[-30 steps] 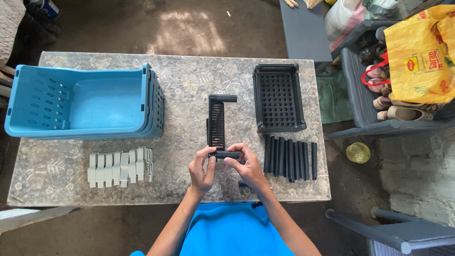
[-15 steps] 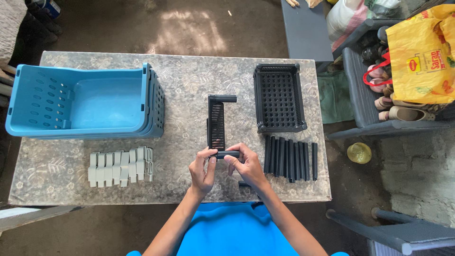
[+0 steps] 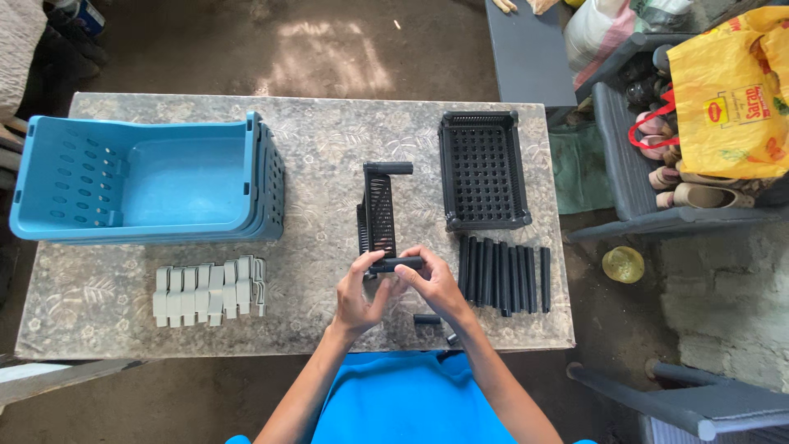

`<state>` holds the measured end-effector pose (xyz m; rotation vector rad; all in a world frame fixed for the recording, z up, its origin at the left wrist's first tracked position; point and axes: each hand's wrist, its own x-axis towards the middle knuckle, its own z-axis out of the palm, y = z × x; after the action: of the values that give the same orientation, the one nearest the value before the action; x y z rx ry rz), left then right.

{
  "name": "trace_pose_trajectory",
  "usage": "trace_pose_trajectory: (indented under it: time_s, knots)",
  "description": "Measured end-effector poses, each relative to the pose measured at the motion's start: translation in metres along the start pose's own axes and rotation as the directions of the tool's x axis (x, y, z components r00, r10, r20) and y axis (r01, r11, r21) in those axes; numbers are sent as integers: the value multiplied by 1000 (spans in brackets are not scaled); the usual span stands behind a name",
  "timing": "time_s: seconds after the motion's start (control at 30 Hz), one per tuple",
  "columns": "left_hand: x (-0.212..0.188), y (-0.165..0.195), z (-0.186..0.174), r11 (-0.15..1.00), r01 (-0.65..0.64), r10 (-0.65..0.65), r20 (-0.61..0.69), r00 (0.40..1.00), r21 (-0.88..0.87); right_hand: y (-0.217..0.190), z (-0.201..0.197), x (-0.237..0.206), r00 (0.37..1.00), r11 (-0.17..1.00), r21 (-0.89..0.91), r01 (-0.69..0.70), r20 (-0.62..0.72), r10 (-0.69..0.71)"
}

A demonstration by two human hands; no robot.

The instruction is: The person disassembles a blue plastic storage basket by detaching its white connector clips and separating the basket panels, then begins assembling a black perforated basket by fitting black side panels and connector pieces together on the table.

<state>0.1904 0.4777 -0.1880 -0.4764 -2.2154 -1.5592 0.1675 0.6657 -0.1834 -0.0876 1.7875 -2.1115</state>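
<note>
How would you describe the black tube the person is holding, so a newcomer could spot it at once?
Start at the stone table. Near its front edge, both hands grip a short black tube against the upright black rack. Unlike the tubes in the row to the right, it lies crosswise.

Pretty rough setup: a mottled stone-look table [image 3: 123, 329] sits on a bare concrete floor [image 3: 246, 49], with a sunlit patch [image 3: 329, 57] on the floor beyond the hands. Right of the hands, a grey rack [image 3: 633, 156] holds shoes [image 3: 699, 196].
</note>
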Motion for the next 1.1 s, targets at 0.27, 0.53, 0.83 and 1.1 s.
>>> trace_pose_trajectory:
  time_s: [0.27, 0.53, 0.83, 1.1]
  knots:
    - [-7, -9, 19, 993, 88, -92, -50, 995, -73, 0, -6, -8, 1000, 996, 89, 28, -15, -27]
    - [-13, -9, 25, 984, 137, -143, -45, 989, -114, 5, -8, -10, 999, 996, 90, 27, -39, -24]
    - [-9, -10, 24, 986, 122, -129, -57, 990, -109, 25, -9, -6, 996, 989, 143, 41, -80, -30]
    - [-1, -4, 16, 998, 54, -54, -30, 998, 6, 18, -11, -5, 996, 972, 219, 82, -42, -75]
